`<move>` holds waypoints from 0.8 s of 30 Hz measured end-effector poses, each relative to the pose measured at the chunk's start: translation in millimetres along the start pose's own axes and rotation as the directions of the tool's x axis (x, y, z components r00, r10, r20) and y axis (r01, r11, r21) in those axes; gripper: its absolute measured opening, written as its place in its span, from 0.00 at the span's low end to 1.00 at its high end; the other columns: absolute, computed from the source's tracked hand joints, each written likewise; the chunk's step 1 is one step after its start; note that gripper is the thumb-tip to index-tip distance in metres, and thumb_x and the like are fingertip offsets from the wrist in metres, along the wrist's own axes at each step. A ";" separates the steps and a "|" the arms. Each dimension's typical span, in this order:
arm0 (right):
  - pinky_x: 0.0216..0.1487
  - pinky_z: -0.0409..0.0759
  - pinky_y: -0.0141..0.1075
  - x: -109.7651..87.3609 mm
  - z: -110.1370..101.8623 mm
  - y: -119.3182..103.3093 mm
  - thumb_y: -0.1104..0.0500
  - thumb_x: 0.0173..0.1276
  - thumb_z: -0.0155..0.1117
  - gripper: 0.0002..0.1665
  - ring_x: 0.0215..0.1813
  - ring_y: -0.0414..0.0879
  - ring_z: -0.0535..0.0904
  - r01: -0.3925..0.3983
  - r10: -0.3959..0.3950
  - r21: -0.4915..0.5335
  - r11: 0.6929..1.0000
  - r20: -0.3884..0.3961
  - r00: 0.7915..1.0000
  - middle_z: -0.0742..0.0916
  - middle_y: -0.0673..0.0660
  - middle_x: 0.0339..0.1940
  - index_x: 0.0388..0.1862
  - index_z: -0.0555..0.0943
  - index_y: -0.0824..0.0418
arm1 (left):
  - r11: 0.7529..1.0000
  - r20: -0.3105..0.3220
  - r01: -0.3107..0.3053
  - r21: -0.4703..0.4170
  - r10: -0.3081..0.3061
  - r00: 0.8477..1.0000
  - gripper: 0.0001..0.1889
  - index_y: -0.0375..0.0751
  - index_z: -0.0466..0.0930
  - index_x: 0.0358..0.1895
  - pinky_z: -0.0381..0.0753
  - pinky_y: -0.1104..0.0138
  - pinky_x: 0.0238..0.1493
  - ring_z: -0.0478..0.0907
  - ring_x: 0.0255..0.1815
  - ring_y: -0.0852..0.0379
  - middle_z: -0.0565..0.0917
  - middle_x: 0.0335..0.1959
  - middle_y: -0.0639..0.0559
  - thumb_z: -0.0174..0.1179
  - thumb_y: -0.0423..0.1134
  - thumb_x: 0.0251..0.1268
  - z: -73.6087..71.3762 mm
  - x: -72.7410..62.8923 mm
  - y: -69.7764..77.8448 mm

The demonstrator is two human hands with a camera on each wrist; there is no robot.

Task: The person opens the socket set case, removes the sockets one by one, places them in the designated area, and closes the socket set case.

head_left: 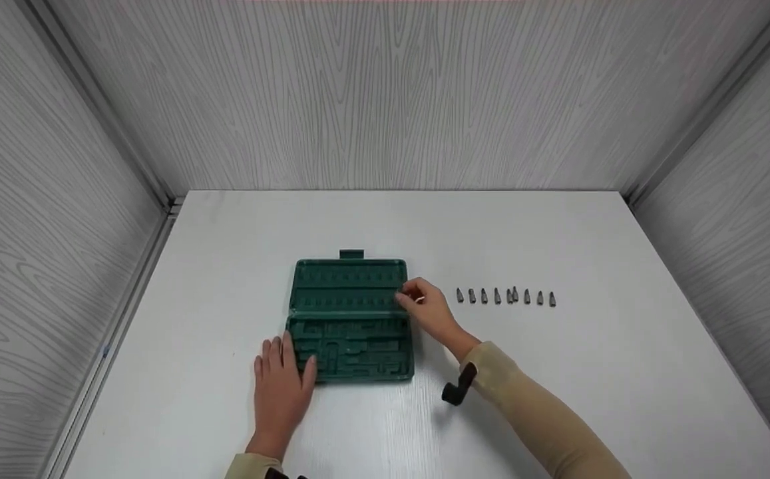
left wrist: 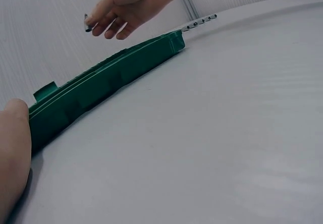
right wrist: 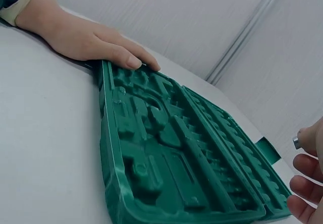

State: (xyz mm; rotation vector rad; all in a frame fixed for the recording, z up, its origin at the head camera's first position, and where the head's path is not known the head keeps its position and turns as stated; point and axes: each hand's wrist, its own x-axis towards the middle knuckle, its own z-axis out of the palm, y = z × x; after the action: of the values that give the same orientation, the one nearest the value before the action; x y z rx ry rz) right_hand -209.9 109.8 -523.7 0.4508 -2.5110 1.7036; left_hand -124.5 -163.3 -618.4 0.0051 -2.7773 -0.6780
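Note:
A green plastic tool case [head_left: 351, 313] lies unfolded on the white table, its moulded recesses facing up. My left hand [head_left: 281, 386] rests at the case's left edge with the fingers straight, the thumb over the rim. Above the right side of the lid half hovers my right hand [head_left: 432, 313], pinching a small metal screwdriver bit [left wrist: 88, 26] between thumb and forefinger. That bit also shows in the right wrist view as a silver bit end [right wrist: 296, 143]. No bits are visible in the recesses.
Several metal bits [head_left: 497, 297] stand in a row on the table [head_left: 524, 233] to the right of the case, two of them close together. A latch tab [head_left: 351, 254] sticks out from the lid's far edge. Wood-grain panels [head_left: 385, 93] enclose the back and both sides.

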 end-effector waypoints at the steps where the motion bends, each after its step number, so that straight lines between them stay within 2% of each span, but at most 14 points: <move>1: 0.40 0.73 0.40 -1.4 -3.5 5.4 0.63 0.67 0.59 0.09 0.39 0.52 0.74 -0.005 0.005 0.001 1.000 -0.011 1.000 0.80 0.60 0.36 0.40 0.76 0.70 | 1.000 0.003 0.001 -0.002 -0.001 1.000 0.40 0.33 0.50 0.72 0.42 0.47 0.67 0.45 0.72 0.39 0.58 0.68 0.32 0.37 0.63 0.69 0.3 0.0 0.5; 8: 0.41 0.72 0.37 -12.2 -27.5 54.4 0.59 0.64 0.64 0.07 0.39 0.46 0.74 -0.076 0.076 0.004 0.997 -0.101 0.992 0.81 0.53 0.34 0.36 0.78 0.62 | 1.000 -0.004 -0.010 0.005 0.010 1.000 0.40 0.33 0.51 0.71 0.44 0.46 0.67 0.46 0.71 0.38 0.59 0.67 0.32 0.39 0.62 0.69 0.2 1.1 2.1; 15: 0.41 0.72 0.37 -36.9 -54.8 72.3 0.58 0.62 0.65 0.08 0.39 0.47 0.74 -0.141 0.141 0.005 0.990 -0.144 0.980 0.82 0.53 0.34 0.35 0.79 0.62 | 1.000 0.000 -0.004 0.013 0.004 1.000 0.40 0.33 0.50 0.72 0.43 0.46 0.67 0.46 0.71 0.38 0.58 0.67 0.32 0.39 0.62 0.69 -1.8 1.1 0.7; 24: 0.40 0.73 0.35 -67.0 -102.8 92.5 0.55 0.63 0.65 0.13 0.39 0.47 0.75 -0.246 0.243 0.015 0.969 -0.229 0.943 0.82 0.56 0.37 0.38 0.78 0.64 | 1.000 -0.005 -0.008 0.013 0.008 1.000 0.40 0.32 0.50 0.71 0.44 0.46 0.67 0.46 0.71 0.37 0.58 0.67 0.32 0.39 0.61 0.69 -0.3 0.3 -0.1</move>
State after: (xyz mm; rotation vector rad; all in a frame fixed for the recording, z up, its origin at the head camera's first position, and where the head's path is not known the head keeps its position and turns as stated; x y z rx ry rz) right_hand -182.5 249.1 -582.4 -0.0637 -2.4893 1.7004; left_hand -124.6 -163.6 -618.1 -0.0016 -2.7753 -0.6573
